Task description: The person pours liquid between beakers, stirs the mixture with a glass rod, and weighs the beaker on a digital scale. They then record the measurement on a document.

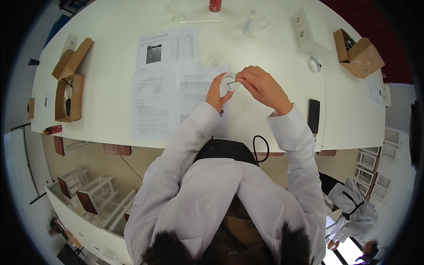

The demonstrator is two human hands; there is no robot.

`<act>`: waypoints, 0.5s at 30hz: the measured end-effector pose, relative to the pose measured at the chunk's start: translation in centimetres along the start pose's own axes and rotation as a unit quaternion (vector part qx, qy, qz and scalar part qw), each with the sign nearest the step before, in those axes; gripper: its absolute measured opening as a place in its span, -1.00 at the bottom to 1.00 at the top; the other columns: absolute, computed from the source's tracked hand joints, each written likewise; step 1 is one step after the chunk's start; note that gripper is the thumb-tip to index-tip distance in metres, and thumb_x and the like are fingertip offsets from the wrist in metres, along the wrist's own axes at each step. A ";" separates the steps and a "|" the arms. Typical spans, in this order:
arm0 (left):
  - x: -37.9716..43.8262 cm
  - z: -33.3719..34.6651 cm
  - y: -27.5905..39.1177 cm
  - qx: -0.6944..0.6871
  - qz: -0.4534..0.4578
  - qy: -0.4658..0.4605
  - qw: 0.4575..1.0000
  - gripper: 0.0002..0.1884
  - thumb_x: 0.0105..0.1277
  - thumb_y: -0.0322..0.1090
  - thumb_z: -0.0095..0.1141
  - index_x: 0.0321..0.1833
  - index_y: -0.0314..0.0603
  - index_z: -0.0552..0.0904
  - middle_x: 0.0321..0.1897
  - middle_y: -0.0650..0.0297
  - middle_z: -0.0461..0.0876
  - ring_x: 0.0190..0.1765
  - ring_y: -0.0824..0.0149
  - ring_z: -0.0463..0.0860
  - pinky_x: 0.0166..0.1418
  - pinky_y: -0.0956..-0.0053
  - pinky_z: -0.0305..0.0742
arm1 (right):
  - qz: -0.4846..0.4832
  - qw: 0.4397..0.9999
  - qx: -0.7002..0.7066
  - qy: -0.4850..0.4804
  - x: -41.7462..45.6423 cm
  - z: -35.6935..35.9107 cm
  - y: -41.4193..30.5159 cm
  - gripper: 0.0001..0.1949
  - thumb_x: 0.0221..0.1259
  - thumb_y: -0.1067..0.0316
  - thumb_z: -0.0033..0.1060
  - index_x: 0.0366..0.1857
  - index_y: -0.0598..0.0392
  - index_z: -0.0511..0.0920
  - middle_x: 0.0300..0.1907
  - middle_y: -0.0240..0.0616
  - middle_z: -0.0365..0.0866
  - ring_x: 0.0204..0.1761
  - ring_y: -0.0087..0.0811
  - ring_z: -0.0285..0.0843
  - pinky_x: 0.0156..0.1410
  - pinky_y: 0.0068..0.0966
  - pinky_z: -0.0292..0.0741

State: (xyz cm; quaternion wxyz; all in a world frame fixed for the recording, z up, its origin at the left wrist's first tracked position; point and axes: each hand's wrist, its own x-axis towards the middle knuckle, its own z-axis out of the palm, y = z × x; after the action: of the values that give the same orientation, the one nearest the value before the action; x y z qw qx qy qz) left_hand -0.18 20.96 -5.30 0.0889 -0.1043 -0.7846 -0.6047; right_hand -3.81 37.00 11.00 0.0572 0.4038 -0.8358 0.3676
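Observation:
My left hand (217, 95) is wrapped around a small clear cup-like vessel (226, 86), held over the printed sheets and the white table. Between the thumb and fingers of my right hand (263, 87) is a thin grey stick-like tool (233, 82), its far end inside the vessel's mouth. Something whitish shows inside, but I cannot tell what it is. Printed sheets (155, 102) lie under and to the left of my left forearm. Part of a pen-like object (221, 113) peeks out beside my left wrist.
A phone (313, 116) lies right of my right sleeve. Open cardboard boxes (69, 99) (359, 58) stand at both sides. Farther back are a socket block (309, 33), a red can (215, 5), a white rod (200, 22) and clear glassware (179, 17). Another person (354, 212) is behind, lower right.

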 end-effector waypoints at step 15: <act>-7.5 -3.1 0.2 0.017 -0.039 -0.020 0.999 -0.31 0.08 -0.44 0.34 0.30 -0.26 0.33 0.20 0.02 0.43 0.26 0.03 0.41 0.35 0.27 0.29 | 0.019 0.998 -0.055 -0.019 -3.9 3.0 -4.8 -0.91 0.19 0.41 0.21 -0.27 0.14 0.58 -0.35 -0.27 0.55 -0.27 -0.25 0.47 -0.11 -0.40 0.44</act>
State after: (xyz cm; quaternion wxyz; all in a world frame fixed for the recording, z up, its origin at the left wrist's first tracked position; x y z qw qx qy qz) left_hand 7.11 17.61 -6.34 0.0516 -0.0843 -0.7996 -0.5923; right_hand 2.82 35.52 10.02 0.0562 0.3910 -0.8634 0.3139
